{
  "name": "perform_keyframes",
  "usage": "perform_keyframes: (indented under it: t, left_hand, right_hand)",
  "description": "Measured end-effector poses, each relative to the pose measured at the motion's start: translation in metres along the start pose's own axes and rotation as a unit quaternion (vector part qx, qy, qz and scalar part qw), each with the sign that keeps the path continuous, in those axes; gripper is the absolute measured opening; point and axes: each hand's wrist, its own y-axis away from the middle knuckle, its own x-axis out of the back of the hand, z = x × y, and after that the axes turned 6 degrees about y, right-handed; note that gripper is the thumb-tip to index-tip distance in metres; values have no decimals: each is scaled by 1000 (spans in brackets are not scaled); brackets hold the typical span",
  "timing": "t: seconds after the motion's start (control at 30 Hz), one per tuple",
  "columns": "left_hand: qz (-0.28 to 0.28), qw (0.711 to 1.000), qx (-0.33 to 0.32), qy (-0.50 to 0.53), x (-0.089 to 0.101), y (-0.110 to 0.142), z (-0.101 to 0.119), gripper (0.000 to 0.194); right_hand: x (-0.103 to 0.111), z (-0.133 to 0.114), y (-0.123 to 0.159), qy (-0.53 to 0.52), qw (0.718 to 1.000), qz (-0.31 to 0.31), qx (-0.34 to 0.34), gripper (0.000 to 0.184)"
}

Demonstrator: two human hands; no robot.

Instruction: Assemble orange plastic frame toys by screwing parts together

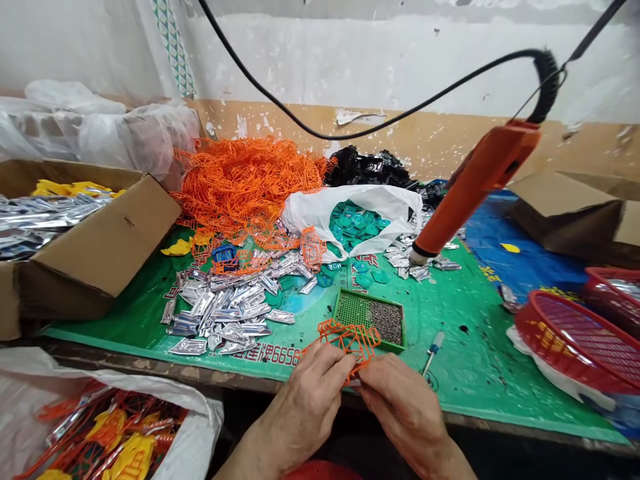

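An orange plastic lattice frame [350,337] is held at the table's front edge between both my hands. My left hand [313,387] pinches its left side with bent fingers. On its right side, my right hand [403,400] is closed on it too, the fingertips partly hidden. Just behind the frame lies a green tray [356,308] with many small dark screws [387,320] at its right end. A screwdriver [433,352] rests to the right of my right hand. Left of my hands spreads a heap of shiny silver pieces [220,310].
An orange electric screwdriver [475,187] hangs from a cable at the right. Behind are a pile of orange frames [250,180] and a white bag [310,210] of green pieces. Cardboard boxes [105,247] flank the table, red baskets [575,340] stand right, and a filled sack [200,413] sits front left.
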Motion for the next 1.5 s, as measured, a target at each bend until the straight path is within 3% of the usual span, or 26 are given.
perform_keyframes:
  t: [0.23,0.4,0.6,0.7,0.97,1.23,1.37,1.5]
  left_hand:
    - [22,994,-86,-60,-2,-3,3,43]
    - [29,988,-126,-86,-3,-4,5,33]
    - [34,985,-147,-88,-4,-2,5,33]
    - [38,984,-148,-88,-4,-2,5,32]
    - [37,983,-161,-81,1,-5,7,29]
    - [13,986,-138,-96,-2,-3,4,26]
    - [18,986,-118,-116,-7,-5,4,23]
    - [32,986,-94,-136,-13,-4,3,27]
  right_hand:
    - [2,-2,11,78,992,95,41,32]
    - [0,-4,17,53,989,120,63,33]
    - [1,-4,23,112,981,130,88,26]
    - [1,-3,26,134,976,133,109,20]
    - [-1,-5,25,145,978,120,90,20]
    - [-4,-9,23,166,981,94,41,15]
    - [-11,-19,23,222,967,124,-3,19]
    - [-16,-24,19,222,968,114,1,16]
